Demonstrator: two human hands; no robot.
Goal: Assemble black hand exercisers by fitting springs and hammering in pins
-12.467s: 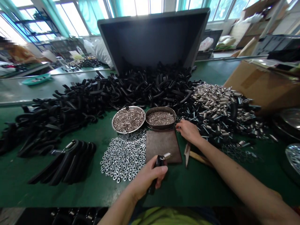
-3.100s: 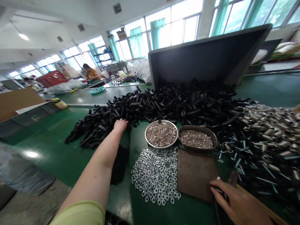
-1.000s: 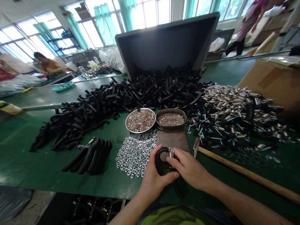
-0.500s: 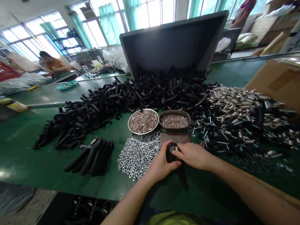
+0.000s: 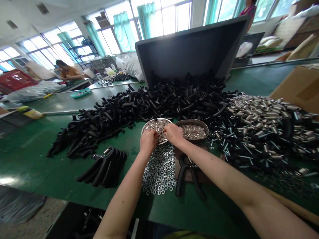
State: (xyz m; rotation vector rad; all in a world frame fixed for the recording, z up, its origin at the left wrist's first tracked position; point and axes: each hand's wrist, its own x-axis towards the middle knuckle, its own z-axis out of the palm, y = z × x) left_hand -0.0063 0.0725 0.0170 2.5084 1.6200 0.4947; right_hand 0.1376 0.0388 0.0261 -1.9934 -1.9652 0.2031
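My left hand and my right hand both reach into the round metal dish of small metal pins, fingers curled down among the pins; what they pinch is hidden. Behind my right forearm a black hand-grip part with its spring lies on the brown mat. A spread of shiny washers lies just below my hands. A second dish of small silver pieces stands to the right of the first.
A big heap of black handles spills from a tilted dark bin. Silver springs and bolts pile up at right. A stack of assembled black grips lies at left. A cardboard box stands far right. Another person works at a far table.
Both hands have let go of the black grip, which now lies on the mat, and have moved forward to the round dish of pins.
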